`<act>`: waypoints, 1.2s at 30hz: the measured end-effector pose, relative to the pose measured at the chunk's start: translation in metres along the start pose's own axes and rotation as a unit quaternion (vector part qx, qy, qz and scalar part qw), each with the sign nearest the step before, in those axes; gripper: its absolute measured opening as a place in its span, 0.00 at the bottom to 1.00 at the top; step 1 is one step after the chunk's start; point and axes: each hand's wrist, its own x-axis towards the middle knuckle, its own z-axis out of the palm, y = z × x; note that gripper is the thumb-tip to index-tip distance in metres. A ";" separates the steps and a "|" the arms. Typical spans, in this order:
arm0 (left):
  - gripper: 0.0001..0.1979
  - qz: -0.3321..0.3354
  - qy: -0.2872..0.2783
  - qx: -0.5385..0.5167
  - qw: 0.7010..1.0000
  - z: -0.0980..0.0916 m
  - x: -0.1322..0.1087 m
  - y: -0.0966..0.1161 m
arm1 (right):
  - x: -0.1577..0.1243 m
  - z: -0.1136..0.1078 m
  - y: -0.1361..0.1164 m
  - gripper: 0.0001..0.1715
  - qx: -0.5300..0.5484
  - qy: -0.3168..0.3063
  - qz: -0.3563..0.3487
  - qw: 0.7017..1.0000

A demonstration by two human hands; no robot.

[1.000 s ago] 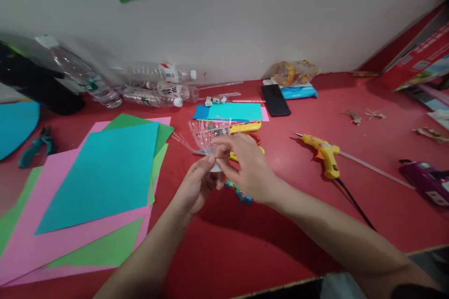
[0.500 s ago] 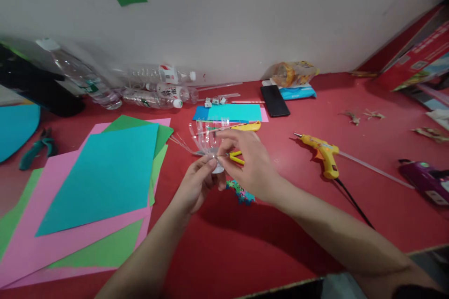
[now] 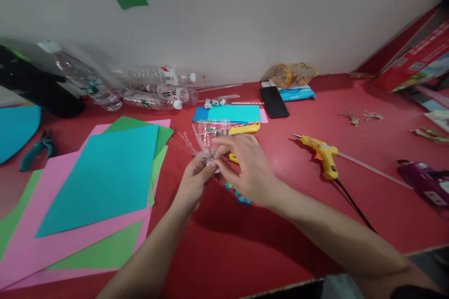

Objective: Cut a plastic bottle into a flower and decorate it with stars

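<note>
A clear plastic bottle piece [image 3: 203, 135], cut into thin strips that fan out, is held above the red table. My left hand [image 3: 195, 176] pinches its lower end between thumb and fingers. From the other side my right hand [image 3: 247, 163] has thumb and forefinger closed at the base of the strips; the exact strip they grip is hard to make out. Under the right hand lies a small heap of coloured star sequins [image 3: 238, 194], partly covered. A yellow-handled tool [image 3: 233, 158] shows behind the right fingers, and a yellow box cutter [image 3: 245, 128] lies just beyond.
Sheets of coloured paper [image 3: 101, 177] and green-handled pliers [image 3: 38, 149] lie to the left. Plastic bottles [image 3: 150, 98] line the wall. A black phone [image 3: 274, 102] is at the back. To the right rests a yellow glue gun [image 3: 322, 152] with its cord trailing forward.
Both hands have shifted slightly left with the bottle piece. It has turned a little, and its strips now lean differently; the right hand covers more of the yellow-handled tool.
</note>
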 end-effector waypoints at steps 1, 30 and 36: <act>0.14 -0.008 0.003 0.003 1.000 0.000 0.000 0.000 | 0.001 -0.002 0.000 0.16 0.001 0.005 0.001 1.000; 0.12 -0.071 -0.067 0.002 0.995 -0.001 -0.003 -0.007 | 0.017 -0.040 0.018 0.06 -0.059 0.022 0.008 0.998; 0.14 -0.084 -0.062 0.009 0.994 -0.001 -0.003 -0.006 | 0.016 -0.041 0.016 0.05 -0.038 0.034 0.023 0.998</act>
